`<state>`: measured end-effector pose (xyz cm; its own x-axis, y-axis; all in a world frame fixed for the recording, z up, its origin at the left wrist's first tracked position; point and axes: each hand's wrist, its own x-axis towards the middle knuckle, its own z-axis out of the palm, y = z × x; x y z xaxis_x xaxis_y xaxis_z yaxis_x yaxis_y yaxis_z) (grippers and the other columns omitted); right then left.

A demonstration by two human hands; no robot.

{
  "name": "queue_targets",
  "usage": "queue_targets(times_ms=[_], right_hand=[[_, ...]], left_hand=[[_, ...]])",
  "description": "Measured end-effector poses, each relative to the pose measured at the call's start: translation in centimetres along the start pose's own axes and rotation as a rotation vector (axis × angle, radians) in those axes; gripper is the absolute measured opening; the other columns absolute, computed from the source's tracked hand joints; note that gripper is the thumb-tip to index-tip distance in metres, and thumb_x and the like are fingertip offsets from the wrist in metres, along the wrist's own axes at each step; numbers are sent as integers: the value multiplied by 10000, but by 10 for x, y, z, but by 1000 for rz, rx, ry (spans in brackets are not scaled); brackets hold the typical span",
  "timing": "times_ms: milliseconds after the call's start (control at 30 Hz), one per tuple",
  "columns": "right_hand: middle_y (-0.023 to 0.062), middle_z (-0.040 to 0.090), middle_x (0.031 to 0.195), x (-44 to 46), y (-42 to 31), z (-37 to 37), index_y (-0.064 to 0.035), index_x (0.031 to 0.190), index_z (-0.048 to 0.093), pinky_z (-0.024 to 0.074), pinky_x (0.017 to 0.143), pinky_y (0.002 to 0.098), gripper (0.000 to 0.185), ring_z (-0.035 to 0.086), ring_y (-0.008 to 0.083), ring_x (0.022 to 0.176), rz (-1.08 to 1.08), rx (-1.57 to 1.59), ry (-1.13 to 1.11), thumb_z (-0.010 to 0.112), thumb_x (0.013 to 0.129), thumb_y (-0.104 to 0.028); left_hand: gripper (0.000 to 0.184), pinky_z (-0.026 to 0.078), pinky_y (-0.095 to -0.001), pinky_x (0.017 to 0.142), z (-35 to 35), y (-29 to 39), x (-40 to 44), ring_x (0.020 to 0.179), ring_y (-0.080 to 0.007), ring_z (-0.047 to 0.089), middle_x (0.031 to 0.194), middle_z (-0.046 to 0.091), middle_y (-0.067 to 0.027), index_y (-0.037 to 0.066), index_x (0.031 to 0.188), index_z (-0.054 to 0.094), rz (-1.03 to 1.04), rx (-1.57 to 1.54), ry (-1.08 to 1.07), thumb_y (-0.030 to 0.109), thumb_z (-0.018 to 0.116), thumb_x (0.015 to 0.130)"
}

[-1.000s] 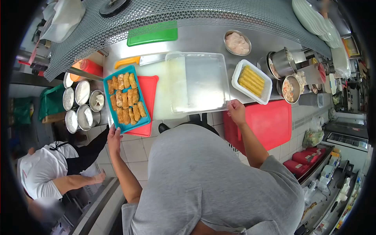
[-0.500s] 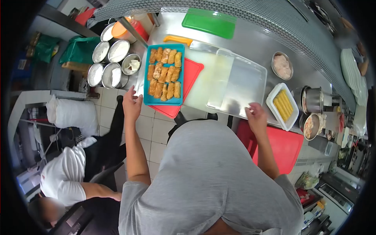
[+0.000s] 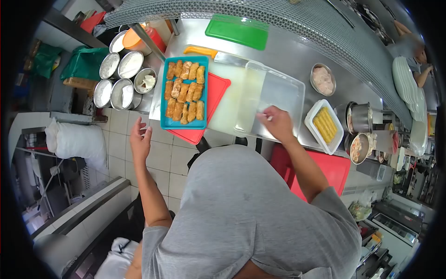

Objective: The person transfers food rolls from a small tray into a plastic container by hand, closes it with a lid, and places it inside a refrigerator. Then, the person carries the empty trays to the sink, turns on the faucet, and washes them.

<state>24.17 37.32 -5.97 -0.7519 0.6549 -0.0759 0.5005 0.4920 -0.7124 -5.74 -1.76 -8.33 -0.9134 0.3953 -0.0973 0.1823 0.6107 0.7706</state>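
Kitchen: I'm looking down from the head view at a steel counter (image 3: pixel 288 51) running across, pale tiled floor (image 3: pixel 160 156) in front of it.
Steel pots (image 3: pixel 137 99): bunched at the left end, white stuff showing inside them.
Left hand (image 3: pixel 140 139): fingers loosely spread, nothing in them that I can see, just beside the near corner of the teal tray (image 3: pixel 183 126). I'd leave a little clearance there — a knock on the rim could jostle the load.
Teal tray: left of the middle, on top of a red lid (image 3: pixel 218 90), with golden-brown rolls (image 3: pixel 183 93) in three neat rows; skins look uneven, a few paler than their neighbours.
Cutting board (image 3: pixel 225 107): whitish, between the tray and the clear tub (image 3: pixel 284 93), an orange-handled knife (image 3: pixel 209 52) at its far edge.
Clear tub: part over the board, part over bare steel. A light touch suits it, I'd judge; leaning on one side might make it slide. See-through, shallow, rounded corners.
Right hand (image 3: pixel 278 122): above the tub's near side, fingers drawn in narrow, a pale speck at the tips — whether it's held, I can't tell.
White tub (image 3: pixel 312 120): just right, yellow sticks (image 3: pixel 325 124) lying side by side.
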Motion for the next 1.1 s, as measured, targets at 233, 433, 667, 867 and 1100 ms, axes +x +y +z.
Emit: queue_targets(times_ms=[233,433,667,867,1100], right_hand=[[227,699,779,43,-43,81,41,942,607,561,703,493,379,703,408,743,16,-372,-178,719,835,-305],[205,679,746,4,-57,47,6,864,553,555,656,474,130,682,407,693,-77,-335,-127,610,789,-85],[127,643,765,-36,-22,-43,-37,871,565,539,671,456,138,651,347,729,-640,-412,-164,624,747,-48],[79,654,895,-7,67,-117,-63,877,613,529,846,408,149,633,276,955,-724,-833,-378,631,729,-55],[91,644,968,61,115,-127,-68,895,649,542,910,408,129,639,297,1027,-676,-798,-289,598,788,-19]], left_hand=[[528,548,-317,797,11,21,7,941,-165,671,1136,698,-112,18,1449,521,61,-91,-78,167,677,967],[512,534,-298,810,7,36,-12,937,-137,642,1076,679,-71,-3,1449,514,33,-166,-97,159,662,986],[531,524,-293,825,27,93,-13,981,-130,619,1127,649,-80,2,1488,466,113,-405,-240,124,638,1001],[581,526,-325,888,87,135,-4,1018,-204,638,1240,623,-152,21,1476,476,320,-225,-294,134,691,949],[507,482,-453,1010,143,145,8,1186,-409,587,1324,593,-241,9,1380,555,600,196,-400,97,678,896]])
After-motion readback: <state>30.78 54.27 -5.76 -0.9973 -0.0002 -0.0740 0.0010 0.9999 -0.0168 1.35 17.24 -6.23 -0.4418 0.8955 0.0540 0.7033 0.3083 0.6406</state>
